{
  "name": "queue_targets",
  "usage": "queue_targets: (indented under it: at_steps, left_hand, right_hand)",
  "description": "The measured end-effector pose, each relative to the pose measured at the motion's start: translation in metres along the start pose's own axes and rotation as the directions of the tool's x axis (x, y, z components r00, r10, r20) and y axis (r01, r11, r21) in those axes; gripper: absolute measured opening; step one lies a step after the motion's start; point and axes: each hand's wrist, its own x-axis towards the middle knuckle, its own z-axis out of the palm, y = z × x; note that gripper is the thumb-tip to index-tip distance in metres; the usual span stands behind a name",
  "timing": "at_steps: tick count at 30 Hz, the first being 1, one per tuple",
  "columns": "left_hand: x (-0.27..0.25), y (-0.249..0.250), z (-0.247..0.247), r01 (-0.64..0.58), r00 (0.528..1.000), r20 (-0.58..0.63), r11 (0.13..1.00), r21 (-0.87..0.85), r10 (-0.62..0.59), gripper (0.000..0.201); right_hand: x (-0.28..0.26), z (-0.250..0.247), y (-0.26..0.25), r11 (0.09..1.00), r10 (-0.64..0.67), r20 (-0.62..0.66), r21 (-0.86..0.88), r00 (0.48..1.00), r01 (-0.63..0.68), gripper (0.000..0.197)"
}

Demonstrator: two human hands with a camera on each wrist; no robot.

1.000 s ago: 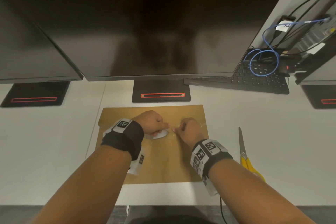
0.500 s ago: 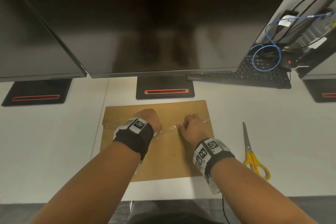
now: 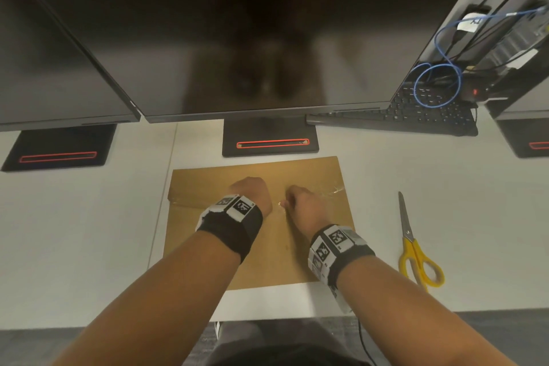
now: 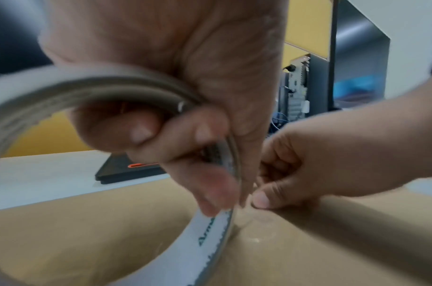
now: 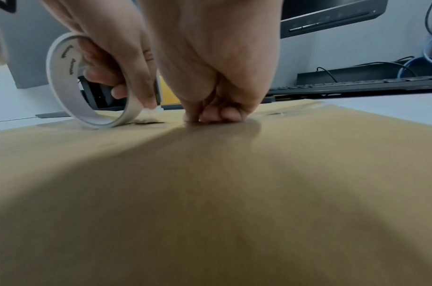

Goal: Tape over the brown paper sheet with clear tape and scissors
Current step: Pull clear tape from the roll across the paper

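While the head view hid it behind the left hand (image 3: pixel 252 193), the wrist views showed the tape roll (image 5: pixel 63 81) standing on edge on the brown paper (image 3: pixel 267 252), gripped by that hand's curled fingers; the right hand (image 3: pixel 303 205), fingers curled, pressed tape onto the paper, and the scissors (image 3: pixel 413 244) lay apart on the counter (image 3: pixel 89 232)

Matt brown paper sheet (image 3: pixel 276 255); glossy clear tape strip (image 3: pixel 326 191); tape roll (image 5: pixel 63 81) with smooth white card core; scissors (image 3: pixel 411 242) with metal blades, yellow plastic handles.
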Motion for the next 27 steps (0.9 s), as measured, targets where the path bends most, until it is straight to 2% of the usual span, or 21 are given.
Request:
queue_targets:
  at_steps: [4, 6, 11, 14, 17, 20, 23, 27]
  left_hand:
    - [0.004, -0.025, -0.009, 0.027, 0.993, 0.115, 0.981, -0.193, -0.005, 0.049]
    - [0.006, -0.037, -0.017, 0.026, 0.987, 0.158, 0.965, -0.260, 0.016, 0.056]
    - [0.002, -0.049, -0.023, -0.121, 0.971, 0.165, 0.948, -0.296, 0.176, 0.037]
    - [0.003, -0.055, -0.011, -0.165, 0.973, 0.089, 0.915, -0.369, 0.211, 0.037]
    - [0.002, -0.056, -0.004, -0.170, 0.978, 0.060, 0.930, -0.326, 0.199, 0.038]
    - [0.001, -0.059, -0.003, -0.117, 0.985, 0.093, 0.965, -0.233, 0.142, 0.042]
    - [0.001, -0.064, -0.002, -0.032, 0.994, 0.102, 0.988, -0.151, 0.048, 0.041]
    - [-0.007, -0.057, -0.001, -0.033, 0.999, 0.031, 0.999, -0.035, 0.034, 0.035]
  right_hand:
    - [-0.001, 0.000, 0.002, 0.998, 0.006, -0.032, 0.059, 0.999, -0.004, 0.016]
    - [0.002, 0.002, -0.001, 0.998, 0.021, -0.015, 0.065, 1.000, -0.020, 0.019]
    - [0.003, 0.005, -0.013, 0.993, 0.113, 0.039, 0.020, 0.993, -0.114, 0.037]
    - [0.005, 0.007, -0.015, 0.992, 0.126, 0.036, -0.027, 0.991, -0.125, 0.040]
    - [0.009, 0.009, -0.016, 0.988, 0.142, 0.031, -0.067, 0.989, -0.140, 0.046]
    - [0.011, 0.010, -0.018, 0.983, 0.151, 0.039, -0.111, 0.988, -0.146, 0.051]
    - [0.011, 0.011, -0.018, 0.981, 0.157, 0.054, -0.123, 0.986, -0.150, 0.050]
    - [0.009, 0.011, -0.021, 0.983, 0.155, 0.055, -0.112, 0.986, -0.148, 0.045]
